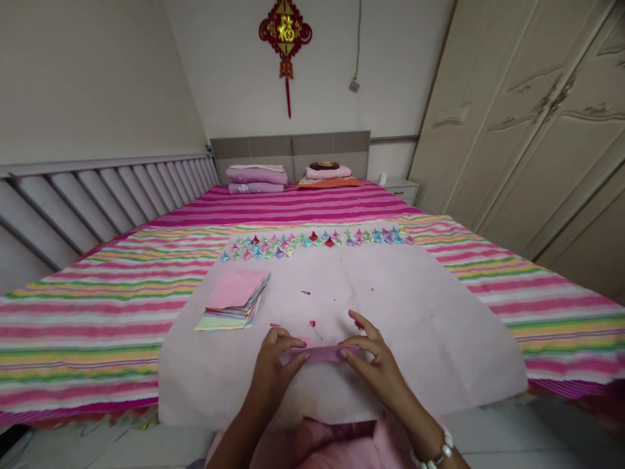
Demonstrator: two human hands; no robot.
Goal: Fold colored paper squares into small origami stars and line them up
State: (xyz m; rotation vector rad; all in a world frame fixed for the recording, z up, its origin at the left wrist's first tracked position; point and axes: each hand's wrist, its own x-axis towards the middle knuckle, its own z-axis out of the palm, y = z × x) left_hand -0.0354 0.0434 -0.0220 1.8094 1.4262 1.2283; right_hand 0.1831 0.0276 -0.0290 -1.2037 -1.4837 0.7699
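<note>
A strip of folded pink paper (324, 354) is held level between my two hands, above the near part of a pale sheet (390, 306). My left hand (276, 358) pinches its left end between thumb and fingers. At the other end, my right hand (374, 355) grips with thumb and finger, its other fingers lifted. A white beaded bracelet (439, 453) circles the right wrist. Left of the hands lies a stack of coloured paper squares (237, 293) with pink on top. Small red scraps (312, 324) are scattered just beyond the strip.
Rows of small folded paper pieces (312, 241) in many colours line the sheet's far edge. Striped bedding (117, 293) surrounds the sheet. Folded quilts (257, 177) rest by the headboard (254, 146). A railing (107, 195) runs along the left, wardrobe doors (537, 124) on the right.
</note>
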